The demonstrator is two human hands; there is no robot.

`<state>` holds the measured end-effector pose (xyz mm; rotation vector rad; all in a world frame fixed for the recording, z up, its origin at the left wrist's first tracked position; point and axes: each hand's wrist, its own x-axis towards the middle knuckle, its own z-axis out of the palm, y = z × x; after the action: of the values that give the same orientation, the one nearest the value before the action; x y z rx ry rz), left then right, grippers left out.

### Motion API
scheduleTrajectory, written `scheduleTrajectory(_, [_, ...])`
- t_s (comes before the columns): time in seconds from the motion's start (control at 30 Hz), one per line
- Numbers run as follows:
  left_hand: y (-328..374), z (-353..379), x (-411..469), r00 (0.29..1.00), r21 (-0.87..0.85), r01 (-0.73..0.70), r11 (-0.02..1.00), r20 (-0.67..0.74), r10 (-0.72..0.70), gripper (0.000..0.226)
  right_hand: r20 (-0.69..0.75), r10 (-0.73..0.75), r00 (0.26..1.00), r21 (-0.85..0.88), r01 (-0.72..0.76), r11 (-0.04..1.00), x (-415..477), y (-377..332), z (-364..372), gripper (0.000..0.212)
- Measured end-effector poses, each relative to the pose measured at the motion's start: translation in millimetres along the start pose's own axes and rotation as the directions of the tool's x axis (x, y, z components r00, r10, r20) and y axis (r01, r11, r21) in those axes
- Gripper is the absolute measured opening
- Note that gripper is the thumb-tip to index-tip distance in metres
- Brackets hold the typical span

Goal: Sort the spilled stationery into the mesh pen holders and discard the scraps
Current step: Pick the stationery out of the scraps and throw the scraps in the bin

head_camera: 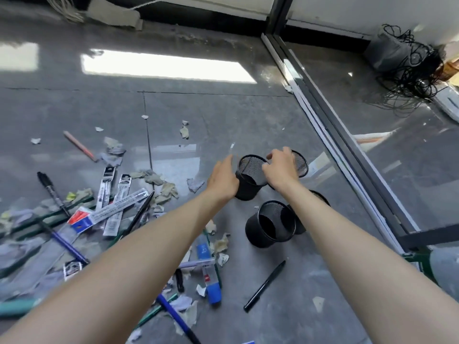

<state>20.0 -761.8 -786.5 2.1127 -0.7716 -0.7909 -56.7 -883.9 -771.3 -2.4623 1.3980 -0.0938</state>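
Print on the spilled stationery is too blurred to read. Two long refill packets (107,186) carry black-and-white headers, a clear sleeve (109,211) ends in a red-and-blue label, and a blue-capped tube (210,271) shows small unreadable marks.

Four black wire-mesh pen holders, all round and open-topped, stand on the glossy grey tiled floor (198,108). The left grip (222,180) lies flat and released against the outer wall of the far-left holder (248,187), fingers nearly straight. The right grip (280,167) curls over the spot where that holder's rim meets the far-right holder (301,165); whether it is grasping a rim cannot be told. The near holder (263,232) stands just beside the fourth holder (323,198), which is half hidden by the right forearm.

Torn, crumpled paper scraps (166,192) lie left of the holders among pens. A slim black pen (264,286) lies apart, nearer the person, and a pink pencil (79,146) lies farther left.
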Motion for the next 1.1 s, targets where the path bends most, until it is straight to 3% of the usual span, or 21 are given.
scheduleTrajectory(0.23, [-71.8,-71.8,-29.9,0.983,0.125,0.163,0.979,-0.11,-0.149,0.049,0.099,-0.265,0.959,0.045,0.262,0.964,-34.4,-81.6,39.3,0.031])
scheduleTrajectory(0.33, [-110.2,-107.9,-51.6,0.965,0.154,0.225,0.962,-0.172,-0.198,0.049,0.23,-0.352,0.907,0.042,0.352,0.935,-53.1,-115.0,67.2,0.038])
scheduleTrajectory(0.5, [-166.4,-150.1,-79.6,0.927,0.195,0.333,0.923,-0.244,-0.284,0.037,0.53,-0.353,0.771,-0.014,0.425,0.905,-75.8,-149.4,114.3,0.051])
scheduleTrajectory(0.6, [-193.9,-164.8,-78.1,0.923,0.242,0.348,0.906,-0.256,-0.286,0.042,0.555,-0.405,0.727,-0.012,0.494,0.869,-79.4,-161.4,134.7,0.048])
scheduleTrajectory(0.67, [-204.8,-171.0,-68.0,0.935,0.277,0.323,0.905,-0.239,-0.261,0.045,0.506,-0.432,0.747,0.005,0.498,0.867,-74.6,-166.9,138.3,0.041])
scheduleTrajectory(0.73, [-208.8,-174.8,-50.8,0.952,0.299,0.268,0.916,-0.229,-0.204,0.042,0.415,-0.399,0.818,0.014,0.432,0.902,-65.0,-169.8,137.1,0.033])
scheduleTrajectory(0.9, [-202.4,-175.9,9.1,0.974,0.229,0.152,0.961,-0.202,-0.106,0.051,0.283,-0.279,0.918,-0.037,0.301,0.953,-32.1,-160.5,139.0,0.035])
scheduleTrajectory(0.97, [-201.9,-175.2,33.0,0.971,0.216,0.155,0.964,-0.214,-0.108,0.055,0.303,-0.26,0.917,-0.037,0.284,0.958,-18.0,-155.2,143.7,0.042])
scheduleTrajectory(1.1, [-211.6,-169.0,67.4,0.968,0.249,0.186,0.951,-0.211,-0.134,0.052,0.32,-0.208,0.924,0.032,0.208,0.978,1.5,-153.1,153.7,0.077])
